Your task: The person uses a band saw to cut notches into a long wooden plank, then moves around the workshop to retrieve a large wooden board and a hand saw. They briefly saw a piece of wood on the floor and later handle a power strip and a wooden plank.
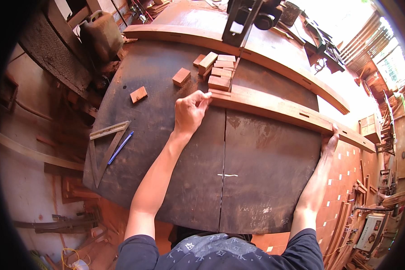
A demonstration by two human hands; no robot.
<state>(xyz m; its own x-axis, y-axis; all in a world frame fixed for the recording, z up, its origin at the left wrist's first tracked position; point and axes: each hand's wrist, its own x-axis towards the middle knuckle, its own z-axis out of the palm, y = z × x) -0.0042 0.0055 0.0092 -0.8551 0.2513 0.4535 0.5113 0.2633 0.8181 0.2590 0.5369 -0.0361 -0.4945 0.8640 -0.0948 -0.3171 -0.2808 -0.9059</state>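
A long reddish wooden bar (265, 104) with narrow slots cut in its face lies across the dark saw table (265, 180). My left hand (191, 112) is closed at the bar's left end, thumb and fingers pinched against it. Farther right, my right hand (330, 138) grips the same bar, where it reaches past the table's right edge. The thin saw blade (236, 63) comes down from the upper guide (244, 22) just beyond the bar's left end. Beside the blade sits a cluster of small wooden blocks (219, 83).
Another slotted bar (184, 35) lies across the far side. Two loose blocks, one nearer (138, 94) and one farther (182, 77), rest left of the cluster. A triangular square (94, 153) and blue pen (120, 147) lie at the left. A jerrycan (101, 36) stands beyond the table's left edge.
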